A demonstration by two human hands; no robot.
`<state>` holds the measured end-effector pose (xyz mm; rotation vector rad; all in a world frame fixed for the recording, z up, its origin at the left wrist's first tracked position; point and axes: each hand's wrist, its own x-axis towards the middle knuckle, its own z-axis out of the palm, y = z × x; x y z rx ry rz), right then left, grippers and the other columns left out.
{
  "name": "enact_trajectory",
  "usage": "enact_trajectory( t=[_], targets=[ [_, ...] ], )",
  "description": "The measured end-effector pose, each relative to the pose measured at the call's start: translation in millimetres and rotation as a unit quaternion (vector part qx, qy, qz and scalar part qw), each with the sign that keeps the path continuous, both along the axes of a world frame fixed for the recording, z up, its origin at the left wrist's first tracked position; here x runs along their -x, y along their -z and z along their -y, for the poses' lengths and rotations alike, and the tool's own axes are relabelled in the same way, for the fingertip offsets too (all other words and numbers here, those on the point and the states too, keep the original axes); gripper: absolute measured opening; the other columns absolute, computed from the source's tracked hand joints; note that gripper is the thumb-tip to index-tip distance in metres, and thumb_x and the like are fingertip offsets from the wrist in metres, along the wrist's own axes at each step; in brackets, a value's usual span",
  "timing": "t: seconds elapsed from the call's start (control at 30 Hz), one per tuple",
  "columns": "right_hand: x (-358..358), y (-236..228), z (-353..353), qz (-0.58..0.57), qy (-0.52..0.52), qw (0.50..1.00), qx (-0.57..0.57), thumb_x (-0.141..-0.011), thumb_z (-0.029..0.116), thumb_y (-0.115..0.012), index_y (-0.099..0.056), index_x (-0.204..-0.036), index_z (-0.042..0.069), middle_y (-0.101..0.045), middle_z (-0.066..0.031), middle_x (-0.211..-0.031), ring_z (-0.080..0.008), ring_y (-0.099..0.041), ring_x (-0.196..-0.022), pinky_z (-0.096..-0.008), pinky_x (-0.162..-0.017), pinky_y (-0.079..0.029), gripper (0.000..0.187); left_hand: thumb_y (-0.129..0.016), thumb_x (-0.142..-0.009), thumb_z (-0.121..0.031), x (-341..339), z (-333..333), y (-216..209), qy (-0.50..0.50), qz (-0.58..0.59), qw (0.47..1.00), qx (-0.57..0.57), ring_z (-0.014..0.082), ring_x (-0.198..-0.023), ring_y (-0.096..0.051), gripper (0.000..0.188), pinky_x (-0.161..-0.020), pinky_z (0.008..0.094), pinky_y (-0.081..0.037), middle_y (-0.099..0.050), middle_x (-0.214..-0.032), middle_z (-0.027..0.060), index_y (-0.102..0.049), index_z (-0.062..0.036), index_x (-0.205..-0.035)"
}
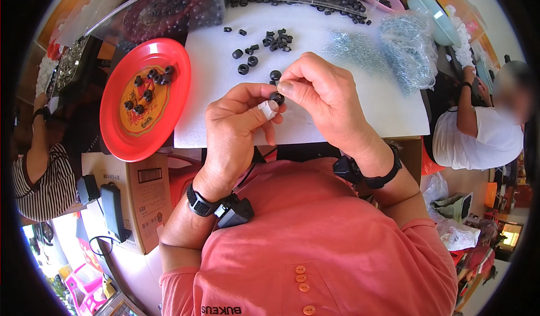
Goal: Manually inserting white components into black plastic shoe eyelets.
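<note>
My left hand [233,126] is closed, with thumb and fingers pinching a round black plastic piece with a hole [277,97]; white tape wraps the thumb. My right hand [332,99] meets it from the other side, thumb and forefinger pressed together at the top of that piece. Whatever lies between those right fingertips is too small to make out. Just past the fingers, a black ball-shaped piece [275,75] rests on the white foam sheet [208,63]. Farther back lie loose round black pieces [243,68] and a small heap of short black cylinders [278,40].
At left, a red plate [179,63] carries several black pieces. Clear bins [304,2] of black parts stand at the back. Small shiny pieces [357,51] spread beside a clear plastic bag [406,48] at right. Co-workers sit left [48,175] and right [478,130].
</note>
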<state>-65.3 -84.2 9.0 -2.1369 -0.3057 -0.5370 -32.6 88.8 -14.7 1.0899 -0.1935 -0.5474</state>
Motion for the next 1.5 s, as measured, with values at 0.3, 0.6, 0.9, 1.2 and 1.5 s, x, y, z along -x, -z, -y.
enact_trajectory(
  t=[0.3,0.6,0.9,1.2,1.5],
  targets=[
    [-0.9,1.9,-1.9,0.026,0.016,0.999,0.041,-0.090,0.003,-0.066,-0.058,-0.086,0.000,-0.060,-0.0073,-0.076,-0.0160,-0.059,-0.066,-0.0282,-0.059,-0.046,0.009,-0.061,-0.092,0.003,-0.4,0.2,2.7,-0.004,0.000,1.000,0.008,0.0156,-0.077,-0.065,0.018,-0.052,0.0241,-0.051,-0.069,-0.094,0.0151,-0.062,0.0072,-0.109],
    [-1.4,17.1,-15.1,0.124,0.064,0.985,0.105,-0.085,0.009,-0.067,-0.053,-0.080,0.006,-0.055,-0.0091,-0.072,-0.0299,-0.056,-0.062,-0.0415,-0.054,-0.043,0.016,-0.063,-0.092,0.002,0.6,0.9,3.8,-0.021,-0.005,1.000,0.012,0.0124,-0.071,-0.061,0.014,-0.048,0.0233,-0.048,-0.067,-0.090,0.0109,-0.062,0.0064,-0.105],
    [0.3,15.1,-5.3,0.096,0.008,0.992,0.082,-0.084,0.004,-0.065,-0.053,-0.083,0.005,-0.055,-0.0106,-0.073,-0.0321,-0.056,-0.063,-0.0425,-0.055,-0.043,0.012,-0.063,-0.092,0.001,-0.1,1.6,4.8,-0.020,-0.001,1.000,0.008,0.0123,-0.069,-0.060,0.015,-0.047,0.0230,-0.047,-0.066,-0.088,0.0107,-0.063,0.0070,-0.105],
    [0.6,1.1,3.3,0.082,-0.034,0.987,0.137,-0.078,0.001,-0.064,-0.053,-0.084,0.004,-0.058,-0.0116,-0.078,-0.0336,-0.059,-0.071,-0.0438,-0.059,-0.045,0.013,-0.063,-0.092,0.002,-1.6,2.2,2.3,-0.016,-0.012,1.000,0.006,0.0126,-0.067,-0.060,0.014,-0.046,0.0229,-0.046,-0.066,-0.086,0.0110,-0.063,0.0074,-0.105],
    [0.8,17.2,-2.5,0.073,-0.023,0.996,0.044,-0.078,-0.001,-0.061,-0.054,-0.085,0.004,-0.055,-0.0112,-0.075,-0.0333,-0.057,-0.067,-0.0431,-0.058,-0.045,0.012,-0.062,-0.092,0.003,2.0,3.0,-0.1,-0.035,-0.018,0.999,-0.003,0.0124,-0.066,-0.059,0.013,-0.045,0.0228,-0.045,-0.066,-0.086,0.0115,-0.062,0.0073,-0.104]
  ],
)
